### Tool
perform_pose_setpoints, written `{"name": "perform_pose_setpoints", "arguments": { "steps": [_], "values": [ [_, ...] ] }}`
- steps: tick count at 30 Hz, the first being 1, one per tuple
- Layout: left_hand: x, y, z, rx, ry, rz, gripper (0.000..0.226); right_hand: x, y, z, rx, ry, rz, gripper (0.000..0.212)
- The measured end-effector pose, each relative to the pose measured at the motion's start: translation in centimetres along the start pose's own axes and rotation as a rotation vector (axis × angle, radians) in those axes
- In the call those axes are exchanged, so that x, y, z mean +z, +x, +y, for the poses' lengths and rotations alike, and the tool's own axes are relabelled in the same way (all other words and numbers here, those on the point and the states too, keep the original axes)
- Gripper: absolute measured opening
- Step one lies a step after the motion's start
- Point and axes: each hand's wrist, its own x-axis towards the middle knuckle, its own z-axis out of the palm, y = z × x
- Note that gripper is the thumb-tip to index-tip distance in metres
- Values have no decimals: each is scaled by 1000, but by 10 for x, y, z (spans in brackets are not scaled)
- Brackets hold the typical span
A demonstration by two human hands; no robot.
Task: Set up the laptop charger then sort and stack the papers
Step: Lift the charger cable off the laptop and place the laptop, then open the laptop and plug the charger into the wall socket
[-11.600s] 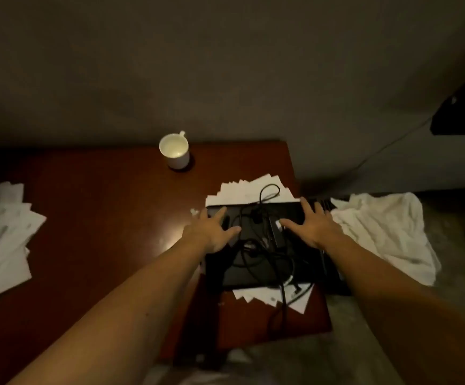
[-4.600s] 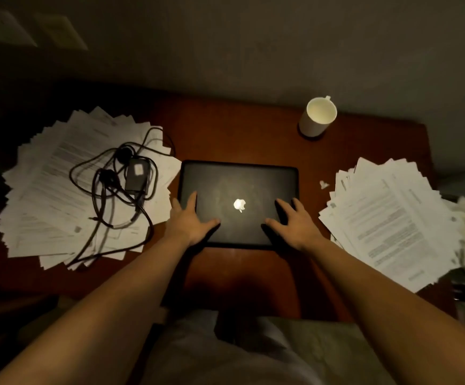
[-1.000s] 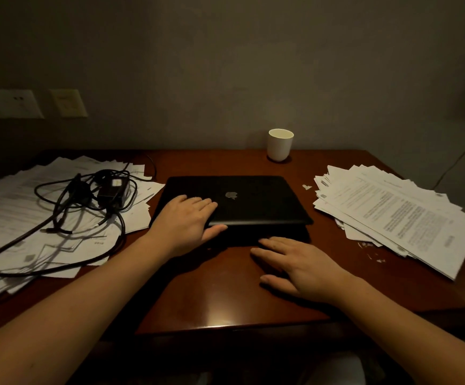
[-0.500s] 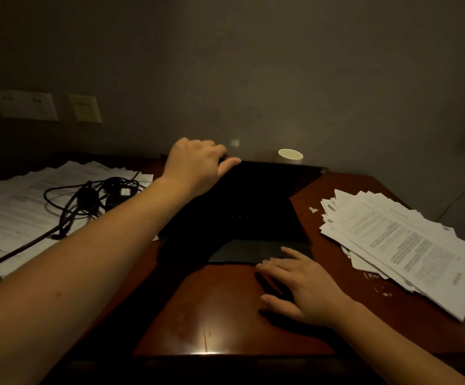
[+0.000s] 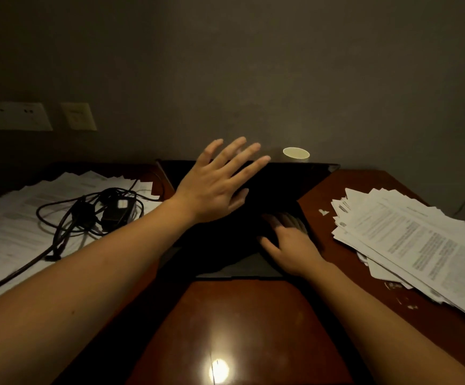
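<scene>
nothing gripped: left hand (image 5: 214, 187) splayed before matte black laptop (image 5: 289, 184), right hand (image 5: 289, 245) flat on its keyboard.

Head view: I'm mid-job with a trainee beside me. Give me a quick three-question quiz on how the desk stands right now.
1. True or false: the laptop charger lies in a tangle on the left paper pile.
2. The laptop is: A) shut flat, B) open with its screen up, C) buried under papers.
3. Which hand rests on the laptop's base?

Key
1. True.
2. B.
3. The right hand. The left hand is raised in front of the screen with its fingers spread and holds nothing.
</scene>
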Motion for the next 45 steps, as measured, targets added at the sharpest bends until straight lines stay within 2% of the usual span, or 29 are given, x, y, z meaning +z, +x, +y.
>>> {"name": "perform_pose_setpoints", "arguments": {
  "steps": [4,7,12,18,28,36,41,45],
  "values": [
    [8,14,-12,-7,68,-38,68,2,17,-2,-51,-67,-80,64],
    [16,35,-20,-118,74,-141,75,2,19,-2,-52,-75,-120,62],
    [35,76,-34,-321,-82,-347,81,2,17,0,-45,-60,-157,66],
    [56,107,-70,-362,-270,-514,80,4,19,3,-51,-71,-187,68],
    [72,125,-81,-380,-289,-674,90,1,19,3,-33,-55,-211,67],
    [67,127,-74,-401,-249,-707,96,1,19,3,-38,-58,-207,69],
    [40,88,-57,-400,-253,-626,93,-3,17,1,-45,-65,-216,71],
    [3,25,-57,-427,-319,-750,87,-9,16,-5,-31,-112,-249,71]
  ]
}}
